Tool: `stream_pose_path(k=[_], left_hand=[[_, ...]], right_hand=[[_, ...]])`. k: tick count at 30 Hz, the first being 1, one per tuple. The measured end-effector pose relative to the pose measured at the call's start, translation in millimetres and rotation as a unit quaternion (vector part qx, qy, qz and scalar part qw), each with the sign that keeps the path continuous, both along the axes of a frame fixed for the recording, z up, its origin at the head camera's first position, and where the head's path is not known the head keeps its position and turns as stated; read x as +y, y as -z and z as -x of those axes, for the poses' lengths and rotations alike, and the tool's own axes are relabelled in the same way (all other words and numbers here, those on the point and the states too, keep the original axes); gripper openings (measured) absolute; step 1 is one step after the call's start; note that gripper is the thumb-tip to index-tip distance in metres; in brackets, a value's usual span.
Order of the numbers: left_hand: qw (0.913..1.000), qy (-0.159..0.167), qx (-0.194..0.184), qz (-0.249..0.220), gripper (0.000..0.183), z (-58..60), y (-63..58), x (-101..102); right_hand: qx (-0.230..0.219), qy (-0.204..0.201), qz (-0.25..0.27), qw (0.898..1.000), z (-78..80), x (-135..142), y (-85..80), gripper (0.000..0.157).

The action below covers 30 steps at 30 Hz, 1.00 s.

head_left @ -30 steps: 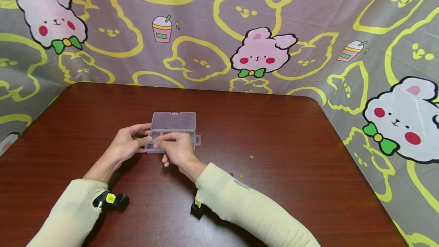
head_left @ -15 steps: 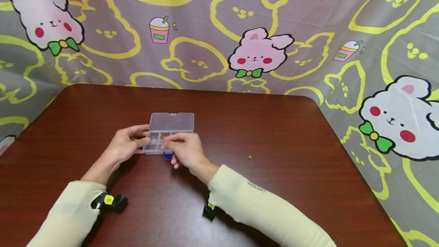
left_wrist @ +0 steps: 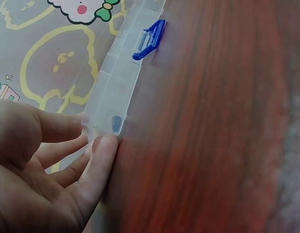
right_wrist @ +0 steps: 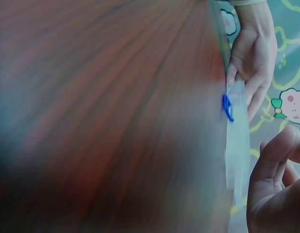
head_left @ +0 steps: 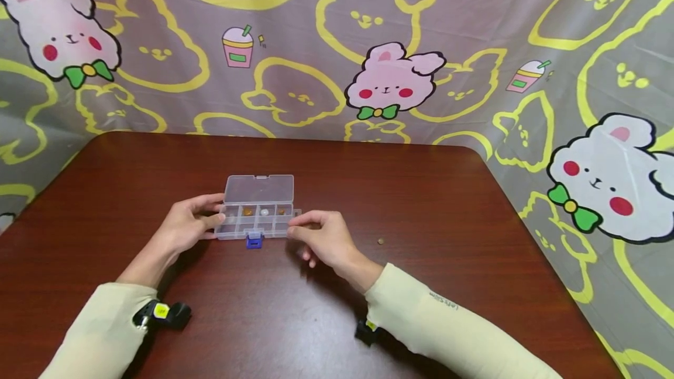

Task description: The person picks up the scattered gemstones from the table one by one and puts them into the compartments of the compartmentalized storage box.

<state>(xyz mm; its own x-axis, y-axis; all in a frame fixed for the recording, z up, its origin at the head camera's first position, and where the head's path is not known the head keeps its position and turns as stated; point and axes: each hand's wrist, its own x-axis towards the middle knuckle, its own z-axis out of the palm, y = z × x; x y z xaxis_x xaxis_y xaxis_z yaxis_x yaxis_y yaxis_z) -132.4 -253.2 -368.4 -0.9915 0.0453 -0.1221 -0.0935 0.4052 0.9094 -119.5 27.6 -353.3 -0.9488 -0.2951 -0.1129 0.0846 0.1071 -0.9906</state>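
A clear plastic compartment box (head_left: 263,235) stands with its lid (head_left: 260,189) raised and its blue latch (head_left: 254,241) hanging at the front. Its back row holds an amber piece (head_left: 248,212), a whitish piece (head_left: 264,212) and a brownish piece (head_left: 281,212). Through the end wall in the left wrist view, a small dark blue piece (left_wrist: 116,123) shows. My left hand (head_left: 185,222) grips the box's left end between thumb and fingers. Beside the right end is my right hand (head_left: 326,238), thumb and forefinger bent loosely, nothing visible between them.
One small brownish bead (head_left: 381,241) lies on the dark wooden table (head_left: 421,192), right of my right hand. A patterned cloth (head_left: 295,45) hangs behind the table and along its right side.
My right hand has moved right, from over the compartments to the box's right end, uncovering the compartments and latch. Two small beads seen earlier near the right sleeve are out of sight.
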Motion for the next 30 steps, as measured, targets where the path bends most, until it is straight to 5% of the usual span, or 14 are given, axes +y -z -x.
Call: stream_pose_path(k=[9, 19, 30], left_hand=[[1.0000, 0.003, -0.006, -0.004, 0.054, 1.7, 0.5, -1.3], [1.0000, 0.006, -0.007, -0.004, 0.054, 1.3, -0.7, 0.3], [0.9999, 0.007, -0.009, -0.009, 0.054, 0.8, -1.1, -0.1]], right_hand=[[0.056, -0.016, -0.083, 0.995, -7.1, 52.1, -2.3, 0.019], [0.072, -0.016, -0.109, 0.991, -12.7, 102.1, -9.1, 0.021], [0.109, 0.004, -0.193, 0.975, -11.0, 151.0, -5.7, 0.024]])
